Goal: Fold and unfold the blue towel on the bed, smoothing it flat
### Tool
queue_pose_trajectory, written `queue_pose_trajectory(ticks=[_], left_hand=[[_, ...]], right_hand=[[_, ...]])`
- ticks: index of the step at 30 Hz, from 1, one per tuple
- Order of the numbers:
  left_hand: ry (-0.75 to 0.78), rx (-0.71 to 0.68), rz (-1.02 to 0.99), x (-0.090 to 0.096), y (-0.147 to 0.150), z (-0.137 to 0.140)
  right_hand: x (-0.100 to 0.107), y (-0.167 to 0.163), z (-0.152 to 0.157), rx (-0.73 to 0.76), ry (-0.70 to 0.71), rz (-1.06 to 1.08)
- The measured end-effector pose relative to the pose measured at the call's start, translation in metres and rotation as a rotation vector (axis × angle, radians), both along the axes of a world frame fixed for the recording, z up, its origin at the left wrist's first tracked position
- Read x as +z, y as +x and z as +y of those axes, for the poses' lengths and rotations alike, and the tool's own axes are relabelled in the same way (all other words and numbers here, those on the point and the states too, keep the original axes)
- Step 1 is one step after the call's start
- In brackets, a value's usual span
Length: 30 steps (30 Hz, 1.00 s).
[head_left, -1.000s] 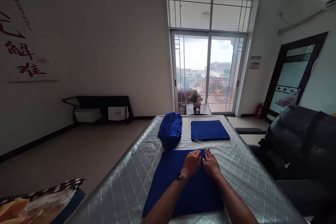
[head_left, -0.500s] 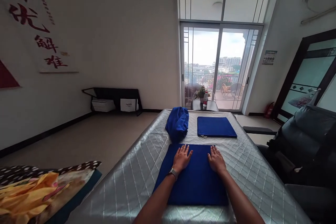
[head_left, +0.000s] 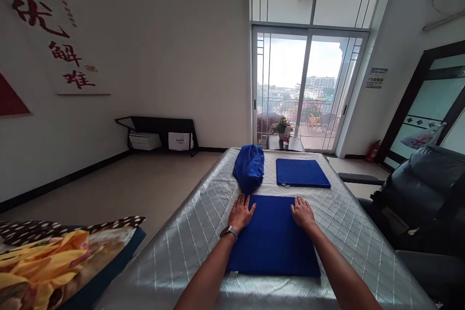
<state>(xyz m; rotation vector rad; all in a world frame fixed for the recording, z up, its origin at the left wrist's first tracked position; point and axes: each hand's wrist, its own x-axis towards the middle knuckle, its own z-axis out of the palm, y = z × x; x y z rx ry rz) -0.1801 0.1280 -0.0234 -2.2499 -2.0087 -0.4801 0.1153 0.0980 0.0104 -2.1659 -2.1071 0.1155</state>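
A flat, squarish piece of folded blue fabric (head_left: 273, 242) lies in front of me on a silver quilted cover (head_left: 189, 237). My left hand (head_left: 240, 212) rests flat on its far left corner, fingers stretched out and thumb apart. On the far right corner lies my right hand (head_left: 302, 212), also open, fingers pointing away from me. A small white tag (head_left: 233, 274) sticks out at the near left corner. Beyond my left hand sits a bunched blue cloth (head_left: 249, 168). Farther right is a second flat folded blue piece (head_left: 302, 173).
A dark armchair (head_left: 428, 193) stands close on the right. At the lower left is a heap of yellow and patterned bedding (head_left: 61, 261). Past the far end, a small dark table (head_left: 286, 144) carries a plant (head_left: 281, 126) and a bottle (head_left: 286, 134), before sliding glass doors.
My left hand has slid outward to the left corner of the folded fabric. The fabric's left side now looks straighter, and its tag shows. The view has shifted slightly.
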Motion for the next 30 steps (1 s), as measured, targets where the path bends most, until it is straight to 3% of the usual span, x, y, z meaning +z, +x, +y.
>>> queue_pose_trajectory(ticks=[12, 18, 20, 23, 27, 30], left_hand=[[0.019, -0.017, -0.017, 0.000, -0.001, -0.002], [-0.069, -0.028, -0.029, 0.028, 0.004, 0.002], [-0.019, -0.057, -0.036, 0.039, 0.025, 0.001], [0.022, -0.198, -0.042, 0.048, 0.081, -0.007], [0.040, -0.406, -0.060, 0.039, 0.161, -0.022], [0.021, -0.434, -0.132, 0.026, 0.188, -0.025]], right_hand=[[-0.012, 0.004, 0.002, -0.007, 0.011, 0.092], [-0.010, 0.003, 0.003, -0.013, -0.001, 0.099], [-0.009, 0.003, 0.003, -0.013, -0.003, 0.108], [-0.009, 0.002, 0.002, -0.011, 0.012, 0.108], [-0.012, 0.006, 0.000, 0.016, 0.019, 0.084], [-0.016, 0.010, 0.000, 0.041, 0.013, 0.057]])
